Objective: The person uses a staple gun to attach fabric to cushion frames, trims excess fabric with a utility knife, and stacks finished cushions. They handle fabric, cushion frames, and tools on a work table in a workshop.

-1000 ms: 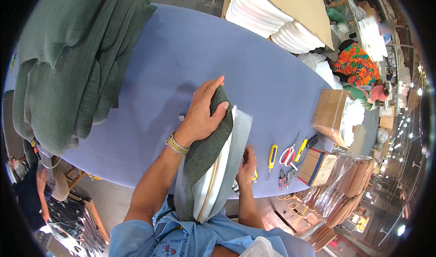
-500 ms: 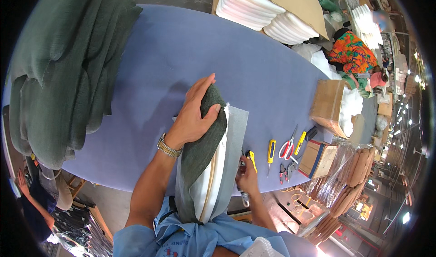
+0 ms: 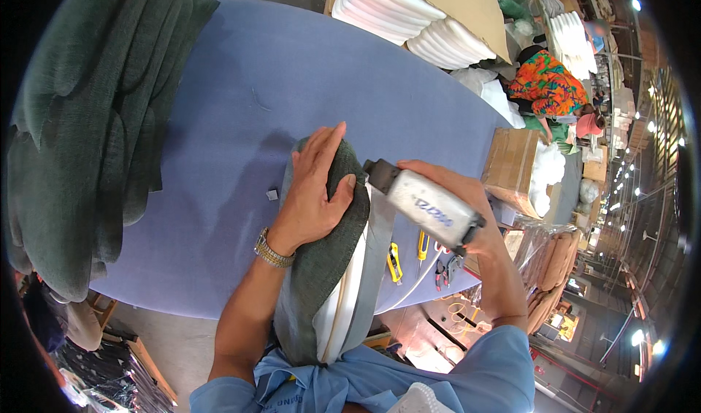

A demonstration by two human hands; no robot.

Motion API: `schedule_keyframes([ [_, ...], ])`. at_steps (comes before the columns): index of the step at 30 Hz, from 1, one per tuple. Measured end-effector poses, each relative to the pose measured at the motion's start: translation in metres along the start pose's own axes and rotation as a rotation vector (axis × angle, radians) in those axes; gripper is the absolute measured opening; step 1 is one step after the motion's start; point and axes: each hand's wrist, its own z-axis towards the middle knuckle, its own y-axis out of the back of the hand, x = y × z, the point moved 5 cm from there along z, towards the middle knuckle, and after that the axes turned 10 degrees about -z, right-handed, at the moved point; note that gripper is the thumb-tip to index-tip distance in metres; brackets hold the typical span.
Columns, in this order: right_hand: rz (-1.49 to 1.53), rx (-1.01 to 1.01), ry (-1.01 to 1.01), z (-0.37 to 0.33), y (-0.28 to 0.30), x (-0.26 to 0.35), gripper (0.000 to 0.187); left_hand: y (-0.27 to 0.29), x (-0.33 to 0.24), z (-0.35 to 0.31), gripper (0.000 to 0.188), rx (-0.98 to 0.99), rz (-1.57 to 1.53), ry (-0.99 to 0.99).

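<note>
A long upholstered piece (image 3: 328, 256) stands against my body, with dark green fabric, a white padded edge and a grey lining strip (image 3: 374, 249). My left hand (image 3: 312, 205), a metal watch on its wrist, is closed over the piece's upper end, with the thumb pressing the fabric edge. My right hand (image 3: 471, 197) grips a white and black air staple gun (image 3: 431, 208). The gun's nose is at the fabric edge, close to my left thumb; whether it touches cannot be made out. A pale air hose (image 3: 418, 286) runs below the gun.
On the blue table (image 3: 248, 70) lie a yellow utility knife (image 3: 394, 262), a screwdriver (image 3: 423, 246) and pliers (image 3: 441, 276). Green upholstered pieces (image 3: 87, 135) are heaped at left. White foam (image 3: 387, 11) and a cardboard box (image 3: 507, 165) border the far side. A person in orange (image 3: 548, 84) works beyond.
My right hand has risen from the table's near edge, bringing the staple gun up to the piece's upper end. My left hand keeps its hold. The knife now shows uncovered.
</note>
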Motion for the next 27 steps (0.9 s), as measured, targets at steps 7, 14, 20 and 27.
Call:
schedule_keyframes([
  [7, -0.136, 0.182, 0.040, 0.028, -0.008, 0.006, 0.113, 0.005, 0.001, -0.001, 0.080, 0.001, -0.004, 0.019],
  [14, -0.256, 0.252, 0.103, 0.043, -0.002, 0.009, 0.084, 0.003, 0.007, 0.001, 0.081, 0.010, -0.012, -0.005],
  [20, -0.306, 0.377, 0.112, 0.055, 0.002, 0.011, 0.081, 0.006, -0.001, 0.002, 0.077, -0.028, 0.053, -0.068],
  [27, -0.323, 0.360, 0.120, 0.057, 0.001, 0.010, 0.083, 0.009, 0.000, 0.002, 0.079, -0.012, -0.019, -0.013],
])
